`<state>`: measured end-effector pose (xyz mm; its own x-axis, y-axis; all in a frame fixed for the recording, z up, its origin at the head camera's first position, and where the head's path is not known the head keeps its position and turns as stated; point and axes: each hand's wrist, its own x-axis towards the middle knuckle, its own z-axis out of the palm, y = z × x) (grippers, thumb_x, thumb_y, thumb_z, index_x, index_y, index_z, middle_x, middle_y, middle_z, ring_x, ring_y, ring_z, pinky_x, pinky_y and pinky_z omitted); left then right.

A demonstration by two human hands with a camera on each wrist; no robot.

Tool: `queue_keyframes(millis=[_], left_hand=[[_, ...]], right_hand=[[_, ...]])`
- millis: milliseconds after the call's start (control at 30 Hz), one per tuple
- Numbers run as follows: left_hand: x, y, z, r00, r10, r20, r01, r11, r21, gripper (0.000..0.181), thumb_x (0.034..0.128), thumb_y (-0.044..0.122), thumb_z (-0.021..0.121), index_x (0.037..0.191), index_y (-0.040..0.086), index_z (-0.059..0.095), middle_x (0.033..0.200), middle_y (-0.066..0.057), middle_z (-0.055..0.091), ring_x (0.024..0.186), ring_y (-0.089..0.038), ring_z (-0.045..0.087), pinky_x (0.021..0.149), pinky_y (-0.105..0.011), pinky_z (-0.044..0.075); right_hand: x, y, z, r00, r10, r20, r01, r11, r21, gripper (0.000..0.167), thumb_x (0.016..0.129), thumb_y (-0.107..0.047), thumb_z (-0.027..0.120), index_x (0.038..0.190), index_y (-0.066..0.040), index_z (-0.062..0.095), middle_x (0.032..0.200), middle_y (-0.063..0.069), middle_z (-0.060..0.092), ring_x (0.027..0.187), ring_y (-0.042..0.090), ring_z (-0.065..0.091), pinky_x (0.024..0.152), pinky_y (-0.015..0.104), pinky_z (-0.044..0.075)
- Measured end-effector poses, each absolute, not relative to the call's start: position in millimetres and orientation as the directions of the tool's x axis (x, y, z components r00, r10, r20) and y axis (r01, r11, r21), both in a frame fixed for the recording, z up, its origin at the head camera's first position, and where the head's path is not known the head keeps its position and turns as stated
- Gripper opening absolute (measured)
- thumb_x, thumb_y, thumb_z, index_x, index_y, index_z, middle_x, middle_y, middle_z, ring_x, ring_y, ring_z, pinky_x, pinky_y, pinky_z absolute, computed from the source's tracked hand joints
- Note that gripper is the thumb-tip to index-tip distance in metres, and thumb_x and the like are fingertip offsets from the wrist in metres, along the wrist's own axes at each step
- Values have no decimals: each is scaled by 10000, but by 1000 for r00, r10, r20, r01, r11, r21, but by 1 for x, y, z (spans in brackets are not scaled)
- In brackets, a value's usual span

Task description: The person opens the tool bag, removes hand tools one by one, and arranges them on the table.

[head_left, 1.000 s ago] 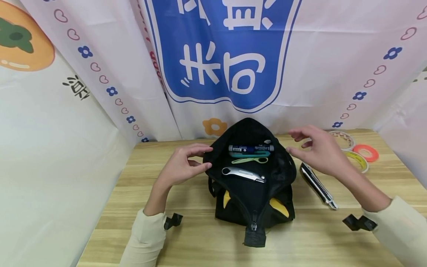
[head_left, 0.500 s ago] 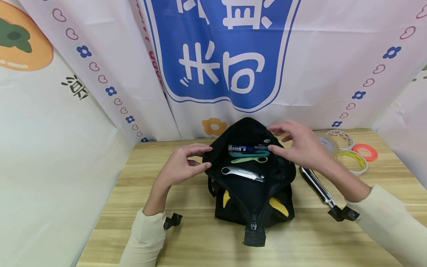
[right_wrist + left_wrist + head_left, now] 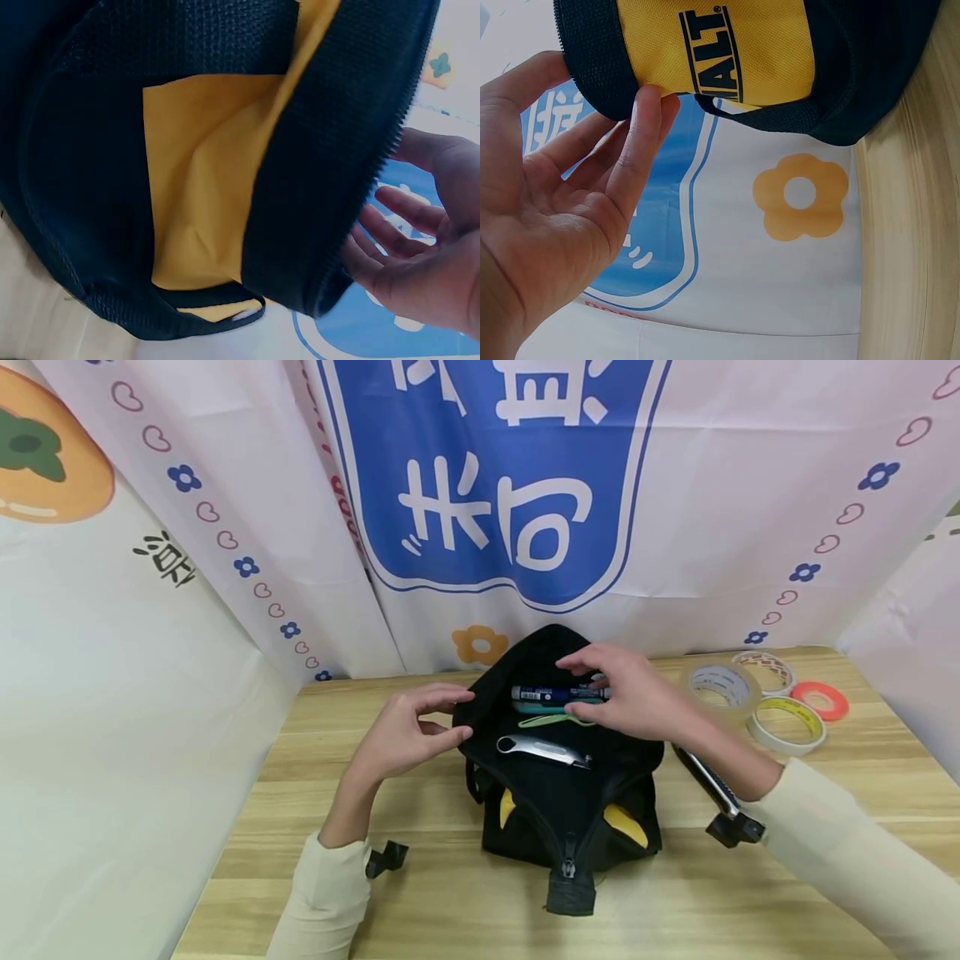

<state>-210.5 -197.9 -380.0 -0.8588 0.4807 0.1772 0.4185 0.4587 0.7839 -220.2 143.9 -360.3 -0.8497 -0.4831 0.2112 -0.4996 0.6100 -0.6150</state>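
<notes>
A black tool bag [image 3: 538, 827] with yellow patches stands unzipped on the table. My left hand [image 3: 416, 727] holds its left rim, with fingers on both sides of the zip edge in the left wrist view. My right hand [image 3: 626, 693] reaches over the opening, thumb and fingers apart, nothing visibly held. Beneath it lie a dark blue marker [image 3: 551, 695], a teal tool [image 3: 528, 707] and light green scissors [image 3: 542, 721], whose handle the thumb partly covers. Nearer the zip lies a silver utility knife [image 3: 542, 748]. In the right wrist view, the right hand [image 3: 431, 240] is partly behind the rim.
Right of the bag lies a black and silver box cutter [image 3: 705, 772], partly under the right forearm. Several tape rolls, among them a clear tape roll [image 3: 752, 689] and a red tape roll [image 3: 820, 700], lie at the back right. A printed curtain [image 3: 675, 543] hangs behind the table.
My right hand has moved left from beside the bag to above its opening, and now covers the scissors' handle and the marker's right end. The left hand stays at the rim.
</notes>
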Motion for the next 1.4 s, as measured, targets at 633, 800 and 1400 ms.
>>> queue_keyframes(millis=[633,800,1400], left_hand=[[-210,-199,-381,-855,484,184,424,450,786,443,942,109,822,1369,44,724,1452,-129,683,1197,-333,706,881,-299,673],[-209,-199,-382,-855,487,181,422,447,789,490,941,108,822,1413,55,698,1461,-137,678,1202,-337,713,891,-304,672],[-207,-199,-380,-858,483,175,422,469,776,499,951,119,813,1431,71,689,1476,-146,673,1245,-362,706,900,-310,670]], right_hand=[[-249,117,-386,-814,-578,68,-497,630,-596,541,920,-181,844,1408,-34,665,1373,188,684,1251,361,680,1016,494,625],[-256,111,-394,-802,-597,-15,-473,650,-595,563,921,-194,832,1426,-21,652,1368,192,687,1256,367,679,1054,513,595],[-264,101,-440,-788,-602,-128,-345,604,-719,488,925,-122,842,1360,25,675,1339,209,714,1218,342,721,1060,468,604]])
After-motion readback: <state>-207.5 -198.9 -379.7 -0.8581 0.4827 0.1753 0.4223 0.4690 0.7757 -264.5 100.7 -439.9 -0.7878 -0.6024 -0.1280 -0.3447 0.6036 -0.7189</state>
